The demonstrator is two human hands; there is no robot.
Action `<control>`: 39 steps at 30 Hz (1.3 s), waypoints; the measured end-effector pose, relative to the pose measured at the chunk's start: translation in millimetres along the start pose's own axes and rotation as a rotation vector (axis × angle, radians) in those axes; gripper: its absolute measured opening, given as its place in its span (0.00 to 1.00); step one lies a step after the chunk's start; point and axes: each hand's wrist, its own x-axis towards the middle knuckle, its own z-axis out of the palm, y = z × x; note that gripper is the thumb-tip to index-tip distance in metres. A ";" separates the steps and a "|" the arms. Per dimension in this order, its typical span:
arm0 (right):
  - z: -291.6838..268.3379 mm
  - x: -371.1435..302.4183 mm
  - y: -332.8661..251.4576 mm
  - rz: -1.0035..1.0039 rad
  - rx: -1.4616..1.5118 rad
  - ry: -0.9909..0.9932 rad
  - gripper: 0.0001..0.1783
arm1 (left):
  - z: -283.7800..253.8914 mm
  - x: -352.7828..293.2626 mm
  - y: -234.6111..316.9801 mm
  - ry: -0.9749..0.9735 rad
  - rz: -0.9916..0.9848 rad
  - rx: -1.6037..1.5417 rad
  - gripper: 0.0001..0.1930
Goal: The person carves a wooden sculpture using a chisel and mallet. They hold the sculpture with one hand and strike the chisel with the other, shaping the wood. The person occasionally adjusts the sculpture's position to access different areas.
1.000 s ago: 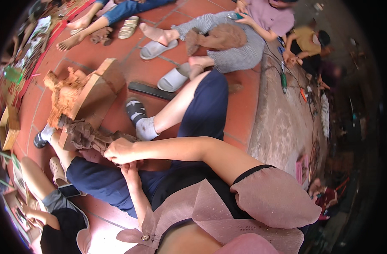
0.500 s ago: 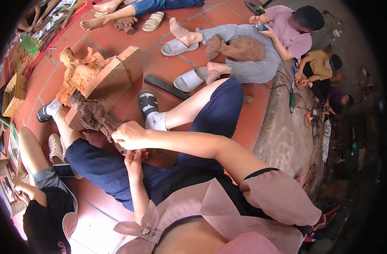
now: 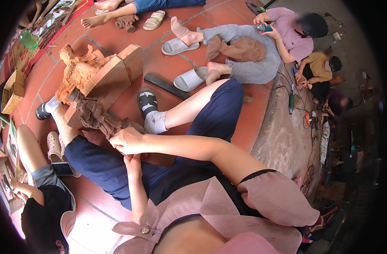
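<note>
Close work on the carving (image 3: 94,114), between the legs (image 3: 214,110), seems in hand; right hand (image 3: 128,141) curls closed at its near end, contents hidden; left hand (image 3: 133,164), just below, unclear; next likely needs steady support.

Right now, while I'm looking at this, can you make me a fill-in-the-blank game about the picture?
1. Of the camera wearer's left hand and right hand, the one higher in the picture is the ____ one.
2. The carving nearest those hands is dark ____, not orange.
3. The number of grey slippers by the person in checked trousers is ____.
4. The plastic bottle near the upper left has the colour ____.

Missing words: right; brown; two; green.
</note>
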 end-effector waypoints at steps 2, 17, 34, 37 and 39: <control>-11.6 1.7 3.6 0.074 -0.024 0.016 0.01 | 3.3 -3.3 6.1 -0.001 -0.033 -0.038 0.06; -26.4 4.5 1.7 -0.041 0.142 -0.032 0.03 | -1.1 -2.5 9.3 -0.006 -0.080 -0.023 0.07; -12.8 -5.3 22.0 0.015 0.042 0.066 0.04 | 9.5 -8.5 18.6 -0.007 -0.104 -0.024 0.06; -18.9 -9.6 13.3 0.009 -0.079 0.139 0.04 | 5.2 -4.3 13.9 -0.024 -0.085 -0.016 0.07; -12.4 -8.4 13.1 0.002 0.035 0.106 0.03 | 5.8 -2.1 13.3 -0.009 -0.080 -0.014 0.06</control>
